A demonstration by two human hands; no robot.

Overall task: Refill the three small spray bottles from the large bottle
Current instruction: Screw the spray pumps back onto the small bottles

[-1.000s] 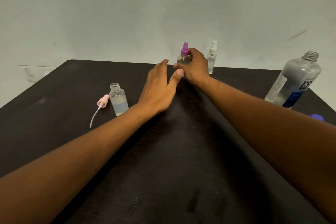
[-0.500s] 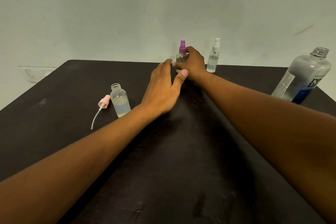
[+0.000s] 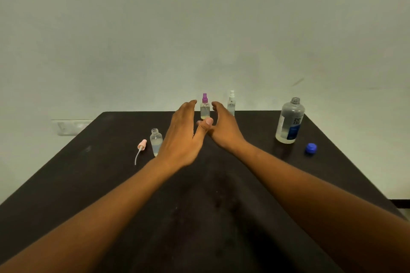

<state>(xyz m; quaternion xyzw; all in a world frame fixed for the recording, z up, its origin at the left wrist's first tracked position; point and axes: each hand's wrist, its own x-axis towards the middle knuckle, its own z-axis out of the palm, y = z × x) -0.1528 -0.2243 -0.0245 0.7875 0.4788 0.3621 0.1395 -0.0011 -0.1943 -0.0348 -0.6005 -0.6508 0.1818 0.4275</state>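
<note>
A small spray bottle with a purple sprayer (image 3: 205, 108) stands upright near the far edge of the black table (image 3: 93, 179). My left hand (image 3: 184, 137) and my right hand (image 3: 224, 128) flank it, both with relaxed fingers, holding nothing. A second small bottle with a white sprayer (image 3: 231, 104) stands to its right. An uncapped small bottle (image 3: 156, 144) with liquid in it stands at the left, partly hidden by my left hand. Its pink sprayer with tube (image 3: 140, 148) lies beside it. The large open bottle (image 3: 289, 122) stands at the right.
A blue cap (image 3: 311, 148) lies on the table right of the large bottle. A pale wall (image 3: 199, 29) rises just behind the table's far edge. A wall socket plate (image 3: 68, 127) sits low at the left.
My right hand has let go of the purple-topped bottle and drawn back a little. The bottle now stands free between both hands. The camera has tilted up.
</note>
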